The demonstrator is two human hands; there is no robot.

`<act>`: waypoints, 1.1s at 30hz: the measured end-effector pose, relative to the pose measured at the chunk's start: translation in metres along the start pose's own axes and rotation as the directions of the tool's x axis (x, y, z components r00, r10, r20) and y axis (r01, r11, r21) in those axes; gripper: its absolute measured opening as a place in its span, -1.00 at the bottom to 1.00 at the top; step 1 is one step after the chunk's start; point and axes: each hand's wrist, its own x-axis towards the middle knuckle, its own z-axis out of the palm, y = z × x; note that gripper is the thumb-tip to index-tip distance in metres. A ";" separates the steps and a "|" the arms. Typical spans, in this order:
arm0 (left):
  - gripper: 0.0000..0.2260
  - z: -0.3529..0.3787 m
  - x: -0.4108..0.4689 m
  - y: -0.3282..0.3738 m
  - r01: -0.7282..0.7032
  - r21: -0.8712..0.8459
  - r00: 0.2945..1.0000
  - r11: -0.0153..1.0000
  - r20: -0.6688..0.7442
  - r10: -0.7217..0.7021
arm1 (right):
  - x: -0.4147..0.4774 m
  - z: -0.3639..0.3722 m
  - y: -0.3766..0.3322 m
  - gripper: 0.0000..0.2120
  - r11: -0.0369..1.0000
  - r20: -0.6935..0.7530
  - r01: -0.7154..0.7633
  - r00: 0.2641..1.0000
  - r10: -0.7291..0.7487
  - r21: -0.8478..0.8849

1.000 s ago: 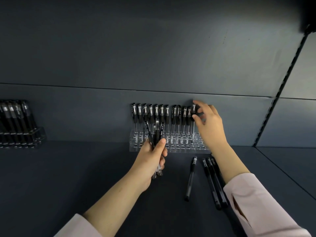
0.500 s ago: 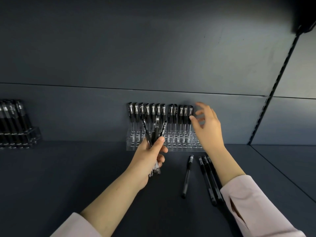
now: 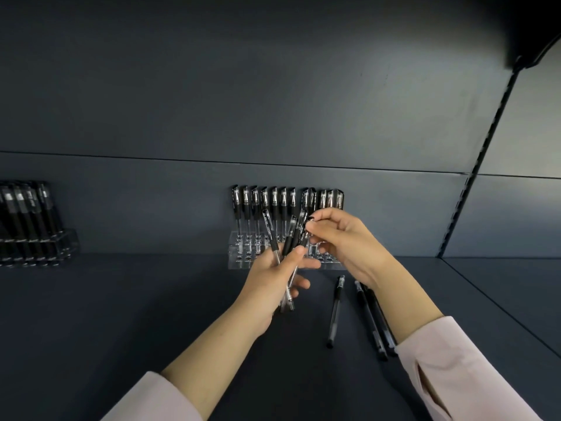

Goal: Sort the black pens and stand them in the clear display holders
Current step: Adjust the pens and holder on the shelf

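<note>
Black pens (image 3: 285, 202) stand upright in a row along the back of the clear holder (image 3: 239, 264), which sits on the dark shelf (image 3: 121, 314) against the rear wall. Just in front of the holder, the left hand (image 3: 270, 287) grips a bunch of pens (image 3: 275, 249). Its fingers and thumb curl round the barrels, and the caps fan upward across the holder's front. The right hand (image 3: 349, 244), before the holder's right end, pinches the cap end of the rightmost pen (image 3: 302, 226) of that bunch between thumb and forefinger. On the shelf in front of the holder, toward its right, lies a single pen (image 3: 334, 311). Beside it, a few more pens (image 3: 372, 323) lie close together, partly under the right forearm. Far left of the holder stands a second holder (image 3: 65, 244), full of pens.
</note>
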 end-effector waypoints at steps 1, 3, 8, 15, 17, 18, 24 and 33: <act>-0.84 0.000 0.000 -0.001 -0.007 0.005 1.000 1.000 0.008 0.007 | 0.000 -0.001 0.000 -0.87 1.000 -0.004 -0.006 1.000 0.006 0.011; -0.85 0.001 0.001 -0.004 -0.018 0.002 1.000 1.000 0.008 0.018 | 0.000 -0.002 0.001 -0.85 0.999 -0.052 -0.001 0.999 0.003 0.032; -0.80 0.004 0.003 -0.006 -0.032 0.008 0.998 0.999 -0.062 0.032 | 0.005 -0.021 -0.003 -0.85 0.985 -0.395 0.153 0.912 -0.109 0.080; -0.76 0.020 0.009 -0.003 -0.035 0.144 0.988 0.989 -0.145 0.056 | -0.005 -0.060 -0.004 -0.84 0.900 -0.675 0.353 0.601 -0.427 -0.255; -0.75 0.027 0.013 -0.003 -0.010 0.113 0.986 0.994 -0.167 0.029 | -0.004 -0.064 0.000 -0.87 0.885 -0.661 0.341 0.591 -0.463 -0.316; -0.76 0.031 0.015 -0.003 0.007 0.091 0.982 0.996 -0.187 0.010 | -0.003 -0.064 0.002 -0.88 0.883 -0.647 0.331 0.601 -0.470 -0.334; -0.79 0.052 0.023 -0.003 0.039 -0.046 0.973 0.998 -0.225 -0.048 | 0.000 -0.060 0.005 -0.84 0.858 -0.521 0.311 0.692 -0.499 -0.409; -0.85 0.042 0.024 -0.013 0.030 -0.067 0.984 0.997 -0.172 -0.041 | 0.003 -0.063 0.004 -0.83 0.824 -0.453 0.352 0.706 -0.545 -0.443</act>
